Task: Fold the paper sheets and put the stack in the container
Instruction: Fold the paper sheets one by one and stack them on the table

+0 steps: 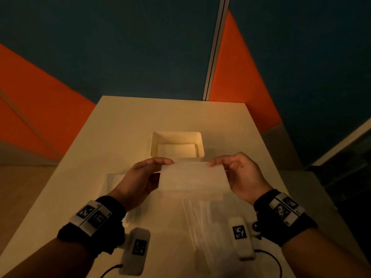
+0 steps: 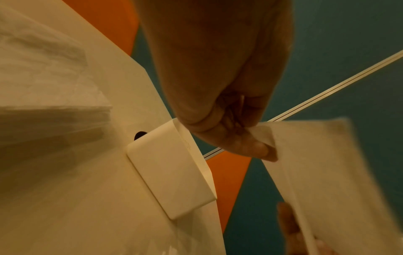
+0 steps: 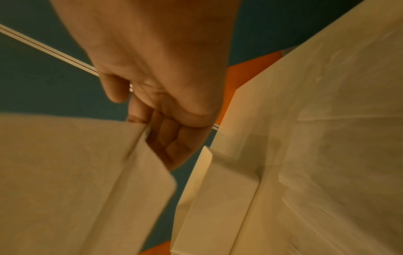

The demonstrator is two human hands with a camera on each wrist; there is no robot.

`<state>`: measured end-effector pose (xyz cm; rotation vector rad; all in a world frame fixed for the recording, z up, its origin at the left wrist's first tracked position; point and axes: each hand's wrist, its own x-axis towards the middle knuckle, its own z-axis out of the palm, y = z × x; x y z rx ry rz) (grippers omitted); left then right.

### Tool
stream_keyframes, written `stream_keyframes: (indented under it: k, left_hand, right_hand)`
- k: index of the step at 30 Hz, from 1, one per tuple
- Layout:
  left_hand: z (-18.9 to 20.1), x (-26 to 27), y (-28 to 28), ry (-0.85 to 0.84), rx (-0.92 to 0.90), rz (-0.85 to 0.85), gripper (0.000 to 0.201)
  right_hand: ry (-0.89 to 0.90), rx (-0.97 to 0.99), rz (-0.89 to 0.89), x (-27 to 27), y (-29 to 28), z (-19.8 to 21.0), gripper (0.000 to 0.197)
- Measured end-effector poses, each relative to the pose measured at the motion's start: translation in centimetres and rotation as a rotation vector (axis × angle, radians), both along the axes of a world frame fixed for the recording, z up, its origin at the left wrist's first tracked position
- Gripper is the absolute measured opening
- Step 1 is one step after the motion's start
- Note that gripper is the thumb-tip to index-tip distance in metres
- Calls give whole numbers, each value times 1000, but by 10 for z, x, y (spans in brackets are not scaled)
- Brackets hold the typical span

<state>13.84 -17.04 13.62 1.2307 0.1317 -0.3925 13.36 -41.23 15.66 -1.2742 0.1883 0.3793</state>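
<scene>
A folded white paper sheet (image 1: 192, 178) hangs in the air above the table, held at its two upper corners. My left hand (image 1: 144, 177) pinches its left corner and my right hand (image 1: 239, 173) pinches its right corner. The left wrist view shows the thumb and fingers of my left hand (image 2: 246, 138) closed on the corner of the paper sheet (image 2: 327, 172). In the right wrist view my right hand (image 3: 165, 131) curls over the edge of the paper sheet (image 3: 76, 172). Just behind the sheet stands the white rectangular container (image 1: 176, 144), with flat white paper on its floor.
A low stack of white paper sheets (image 1: 112, 181) lies on the table (image 1: 124, 121) left of my left hand. Crinkled clear plastic film (image 1: 202, 223) lies near the front edge. Orange and teal walls surround the table.
</scene>
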Motion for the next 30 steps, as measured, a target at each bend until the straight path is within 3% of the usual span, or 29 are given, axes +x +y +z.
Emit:
stream_keyframes:
  k: [1,4,8,13,15,22,25,30]
  left_hand:
    - [2,-1,1,-6,4,-18,27]
    - [7,-3,6,5,0,-102,31]
    - [11,-6,8,-29,94,-282,23]
    - [5,-17,5,-84,292,-586,43]
    - [2,-20,11,-57,301,-499,39]
    - [-22,-26,73,6,298,238,36]
    - [-30,-35,93,33,351,345,38]
    - [-47,-43,105,60,554,383,39]
  right_hand:
    - [3,-34,22,0,0,-1,48]
    - [-90,-242,100,1,4,-5,12]
    - [-135,-316,306,-1,10,-7,26]
    - [-201,-415,476,-3,25,-10,24]
    - [-182,-426,415,-1,25,-12,20]
    - [-75,-523,169,5,-5,-32,9]
    - [-27,-554,100,5,-16,-41,10]
    - [20,-594,32,7,-29,-52,11]
